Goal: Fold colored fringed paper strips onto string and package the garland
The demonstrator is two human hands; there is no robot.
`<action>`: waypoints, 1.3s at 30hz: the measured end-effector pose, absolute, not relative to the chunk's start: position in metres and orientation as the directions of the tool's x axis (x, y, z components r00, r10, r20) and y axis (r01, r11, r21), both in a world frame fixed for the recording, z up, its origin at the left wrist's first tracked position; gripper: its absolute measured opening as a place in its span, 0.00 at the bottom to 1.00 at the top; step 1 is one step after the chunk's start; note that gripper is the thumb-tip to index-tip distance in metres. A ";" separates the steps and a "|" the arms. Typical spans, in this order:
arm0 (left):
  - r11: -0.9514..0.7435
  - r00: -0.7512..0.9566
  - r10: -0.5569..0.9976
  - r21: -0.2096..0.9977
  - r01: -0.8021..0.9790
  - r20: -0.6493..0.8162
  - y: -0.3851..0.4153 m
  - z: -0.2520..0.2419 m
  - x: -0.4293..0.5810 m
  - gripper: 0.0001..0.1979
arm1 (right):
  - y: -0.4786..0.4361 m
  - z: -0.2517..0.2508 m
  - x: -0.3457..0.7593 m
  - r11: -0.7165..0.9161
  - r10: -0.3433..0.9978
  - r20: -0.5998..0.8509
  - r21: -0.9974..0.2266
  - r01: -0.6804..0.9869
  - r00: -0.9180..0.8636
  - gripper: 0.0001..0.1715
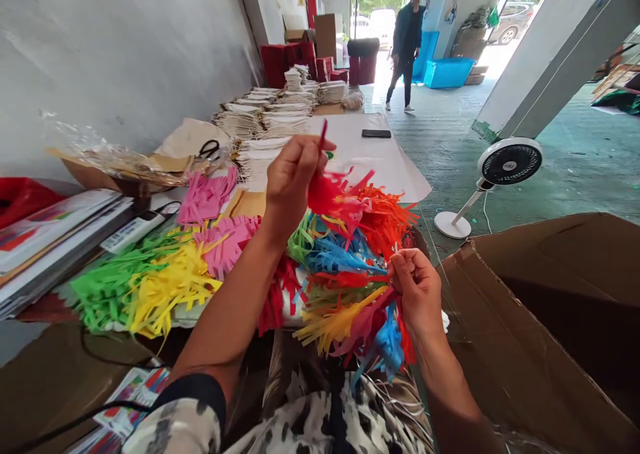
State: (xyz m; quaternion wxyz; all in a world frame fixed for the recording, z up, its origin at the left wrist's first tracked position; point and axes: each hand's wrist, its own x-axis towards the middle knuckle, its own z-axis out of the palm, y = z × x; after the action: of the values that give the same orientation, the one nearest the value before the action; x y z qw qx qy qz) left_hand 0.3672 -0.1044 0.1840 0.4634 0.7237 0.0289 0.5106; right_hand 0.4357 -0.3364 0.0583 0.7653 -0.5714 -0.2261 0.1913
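Gripping the fringe bundle (350, 261) over your lap

Your left hand (293, 177) pinches a red strip (323, 133) raised above it; your right hand (419, 293) is clenched on the bundle's right side, beside the cardboard box (550, 294).

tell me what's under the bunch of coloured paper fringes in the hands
Below the fringe bunch, pinched by the right hand while the left hand holds up a red fringe, black-and-white patterned cloth shows on the lap. Whatever lies directly beneath the bunch's middle is covered.
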 end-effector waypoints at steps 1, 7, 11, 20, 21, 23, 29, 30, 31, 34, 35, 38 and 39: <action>-0.577 0.523 0.496 0.713 -0.398 0.693 -0.111 0.178 0.359 0.15 | -0.336 0.059 0.435 0.274 0.546 0.126 -0.961 -0.034 0.828 0.19; -0.432 0.802 0.461 0.886 -0.169 0.378 -0.141 0.116 0.334 0.12 | -0.324 0.060 0.436 0.273 0.513 0.129 -0.962 -0.018 0.849 0.19; -0.371 0.851 0.417 0.914 -0.163 0.321 -0.150 0.091 0.334 0.14 | -0.321 0.060 0.439 0.265 0.516 0.173 -0.963 0.035 0.839 0.19; -0.382 0.858 0.377 0.902 -0.200 0.350 -0.155 0.080 0.342 0.11 | -0.320 0.065 0.441 0.237 0.519 0.169 -0.970 0.049 0.838 0.21; -0.377 0.860 0.378 0.905 -0.195 0.343 -0.156 0.079 0.342 0.11 | -0.320 0.065 0.441 0.235 0.519 0.167 -0.971 0.048 0.838 0.21; -0.310 0.872 0.381 0.931 -0.192 0.307 -0.158 0.077 0.342 0.11 | -0.319 0.065 0.442 0.232 0.520 0.162 -0.972 0.044 0.839 0.21; -0.011 0.919 0.353 0.983 -0.185 0.177 -0.165 0.075 0.343 0.17 | -0.318 0.063 0.440 0.192 0.461 0.224 -0.970 0.149 0.859 0.17; 0.010 0.918 0.361 0.983 -0.183 0.167 -0.166 0.075 0.343 0.17 | -0.317 0.064 0.439 0.189 0.457 0.231 -0.969 0.160 0.859 0.16; 0.027 0.916 0.368 0.983 -0.183 0.160 -0.167 0.074 0.344 0.18 | -0.317 0.064 0.438 0.195 0.457 0.235 -0.967 0.162 0.858 0.15; 0.043 0.911 0.379 0.980 -0.195 0.165 -0.169 0.073 0.344 0.19 | -0.316 0.065 0.436 0.214 0.468 0.250 -0.963 0.166 0.848 0.12; 0.039 0.909 0.380 0.979 -0.200 0.170 -0.170 0.072 0.345 0.19 | -0.316 0.066 0.436 0.208 0.471 0.259 -0.962 0.179 0.843 0.12; 0.035 0.906 0.382 0.977 -0.212 0.183 -0.170 0.071 0.344 0.19 | -0.315 0.068 0.433 0.172 0.472 0.275 -0.961 0.218 0.838 0.10; 0.037 0.904 0.384 0.975 -0.218 0.188 -0.170 0.070 0.344 0.19 | -0.314 0.068 0.433 0.164 0.468 0.274 -0.961 0.222 0.840 0.10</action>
State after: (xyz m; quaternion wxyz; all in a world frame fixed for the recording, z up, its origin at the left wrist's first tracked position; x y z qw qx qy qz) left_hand 0.3442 -0.1701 0.0702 0.7175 0.6613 0.0626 0.2098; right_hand 0.4327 -0.3144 0.0684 0.7139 -0.6407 -0.2692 0.0861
